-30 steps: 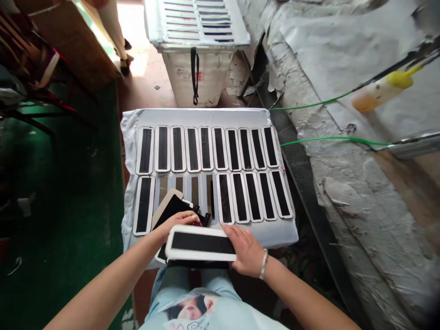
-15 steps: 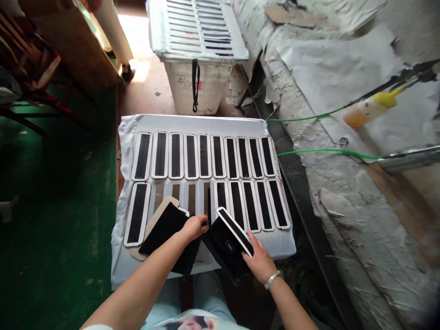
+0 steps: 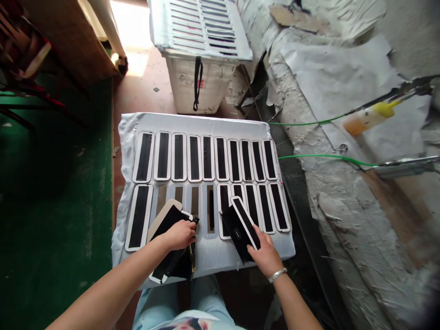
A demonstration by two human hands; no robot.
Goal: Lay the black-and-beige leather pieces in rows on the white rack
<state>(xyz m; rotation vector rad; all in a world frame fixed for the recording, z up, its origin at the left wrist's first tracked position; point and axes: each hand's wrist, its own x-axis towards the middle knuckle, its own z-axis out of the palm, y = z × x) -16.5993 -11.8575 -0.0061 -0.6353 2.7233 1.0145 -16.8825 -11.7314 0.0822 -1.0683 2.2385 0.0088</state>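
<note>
My left hand (image 3: 182,234) is closed on the edge of a black piece with a zipper (image 3: 188,263), over a stack of black and beige pieces (image 3: 165,215) at the near left of the cloth-covered board. My right hand (image 3: 265,253) grips a white-framed black strip (image 3: 244,220), from which a black flap (image 3: 237,236) hangs on its left side. Two rows of similar white-framed strips (image 3: 178,156) lie on the white cloth (image 3: 206,124). Several slots in the near row show brown and dark strips (image 3: 195,201) without white frames.
Beyond the board stands a white bin (image 3: 206,85) with a slatted tray on top. A paper-covered ledge (image 3: 330,183) runs along the right, with a yellow-tipped bottle (image 3: 369,118) and green cords (image 3: 323,121). A wooden panel (image 3: 68,36) stands at the upper left.
My hands have moved apart: the left one left with the zippered black piece, the right one slightly right with the framed strip. A slot between them now shows more fully.
</note>
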